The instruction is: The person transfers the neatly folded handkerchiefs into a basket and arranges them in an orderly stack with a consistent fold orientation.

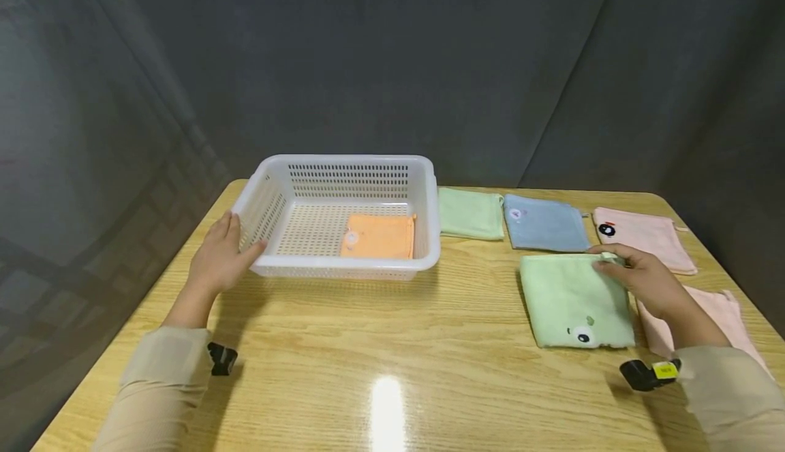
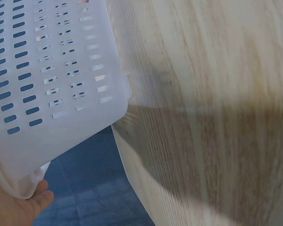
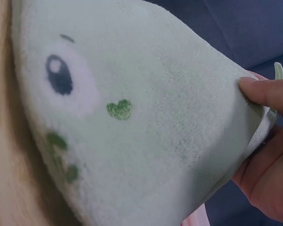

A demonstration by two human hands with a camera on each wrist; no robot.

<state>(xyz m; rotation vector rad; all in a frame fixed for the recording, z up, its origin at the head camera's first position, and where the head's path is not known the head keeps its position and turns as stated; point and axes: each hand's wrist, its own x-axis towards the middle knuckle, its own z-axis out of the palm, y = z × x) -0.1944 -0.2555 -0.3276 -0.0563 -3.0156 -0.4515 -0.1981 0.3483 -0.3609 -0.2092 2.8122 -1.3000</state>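
A white plastic basket with slotted walls stands on the table, with a folded orange towel inside. My left hand holds its near left corner; in the left wrist view, fingertips curl at the rim. My right hand pinches the top right corner of a folded green towel, which hangs tilted at the right. In the right wrist view, the thumb lies on this towel's face, near a printed eye and a green heart; the other fingers are partly behind it.
Right of the basket lie another green towel, a blue towel and a pink towel. A second pink towel is partly under my right forearm. Dark cloth hangs behind the wooden table.
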